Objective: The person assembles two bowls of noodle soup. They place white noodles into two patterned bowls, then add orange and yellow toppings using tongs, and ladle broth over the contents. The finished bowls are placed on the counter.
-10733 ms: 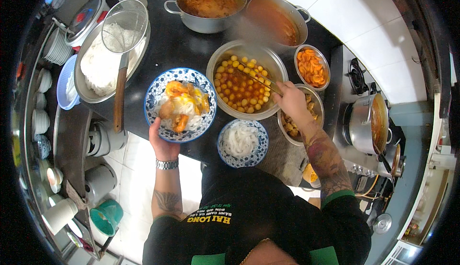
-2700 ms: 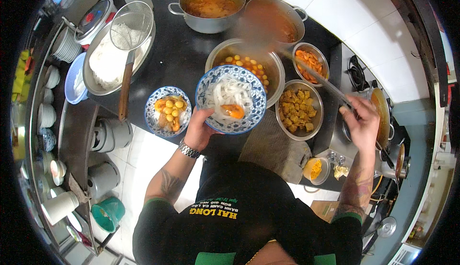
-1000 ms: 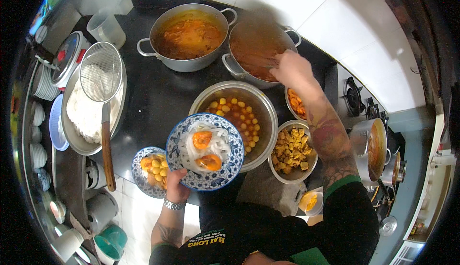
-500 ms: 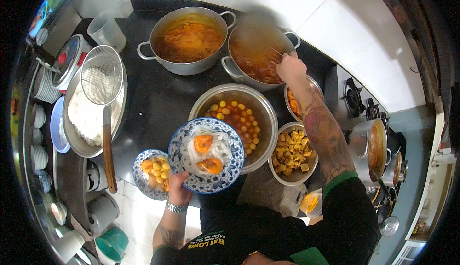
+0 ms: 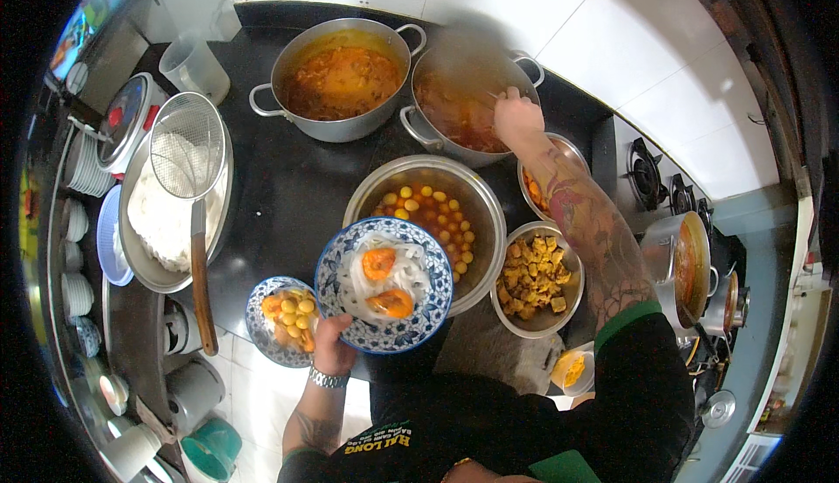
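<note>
My left hand (image 5: 334, 348) grips the near rim of a blue-and-white patterned bowl (image 5: 434, 284). In the bowl lie white noodles (image 5: 411, 275) and two orange pieces (image 5: 379, 264). The bowl is held over the near-left edge of a wide metal basin (image 5: 492, 256) of reddish broth with small yellow balls. My right hand (image 5: 517, 118) is closed at the right side of a two-handled pot (image 5: 426, 127) of orange-red broth. A thin stick-like end shows at its fingers; the rest is hidden by a blurred grey patch over the pot.
Another pot (image 5: 341, 125) of orange broth stands at the back. A strainer (image 5: 187, 146) rests across a basin of white noodles (image 5: 162, 229) on the left. A filled patterned plate (image 5: 262, 330) is near the front edge. Bowls of browned chunks (image 5: 531, 277) and orange pieces (image 5: 531, 190) stand right.
My right hand has shifted a little left and up over the pot. My left hand and the bowl have moved slightly right.
</note>
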{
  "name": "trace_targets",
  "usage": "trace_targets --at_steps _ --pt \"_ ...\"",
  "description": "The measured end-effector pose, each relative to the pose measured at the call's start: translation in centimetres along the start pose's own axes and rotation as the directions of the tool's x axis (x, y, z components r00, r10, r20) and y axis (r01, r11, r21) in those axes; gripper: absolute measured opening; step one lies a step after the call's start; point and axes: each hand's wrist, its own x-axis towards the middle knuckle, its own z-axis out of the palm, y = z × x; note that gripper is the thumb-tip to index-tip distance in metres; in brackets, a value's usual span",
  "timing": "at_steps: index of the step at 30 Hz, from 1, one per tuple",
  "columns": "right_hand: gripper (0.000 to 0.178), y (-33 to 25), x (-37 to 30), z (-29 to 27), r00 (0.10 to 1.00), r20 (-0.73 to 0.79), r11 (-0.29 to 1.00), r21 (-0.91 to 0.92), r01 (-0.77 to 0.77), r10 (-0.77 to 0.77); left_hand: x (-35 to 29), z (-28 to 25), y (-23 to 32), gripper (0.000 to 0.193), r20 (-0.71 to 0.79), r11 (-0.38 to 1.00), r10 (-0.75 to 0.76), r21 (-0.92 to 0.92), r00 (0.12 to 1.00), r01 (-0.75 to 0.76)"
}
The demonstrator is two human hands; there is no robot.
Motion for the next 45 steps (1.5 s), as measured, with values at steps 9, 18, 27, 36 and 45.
trace_targets --at_steps 9,18,27,36,45 --pt "0.027 3.9 -0.2 -0.4 0.988 0.125 0.991 0.094 -0.099 0.087 0.0 0.8 0.4 0.057 0.047 0.996 -0.066 -0.064 0.997 0.069" --pt "0.032 5.9 -5.5 -5.2 0.992 -0.010 0.970 0.211 -0.122 0.127 0.7 1.6 0.6 0.049 0.073 0.999 -0.001 -0.038 0.997 0.003" --pt "0.035 5.9 -16.8 -17.0 0.962 -0.237 0.866 0.500 -0.001 0.137 3.1 5.0 0.8 0.056 0.268 0.999 0.047 -0.013 0.962 -0.045" --pt "0.039 2.2 -27.3 -26.1 0.992 0.102 0.701 0.713 -0.023 -0.071 0.6 7.3 1.3 0.055 0.284 0.998 -0.016 0.063 0.959 -0.002" --pt "0.035 3.1 -30.1 -28.4 0.985 0.113 0.800 0.598 0.036 -0.129 -1.4 6.4 1.3 0.057 0.331 0.999 -0.042 0.031 0.943 0.033"
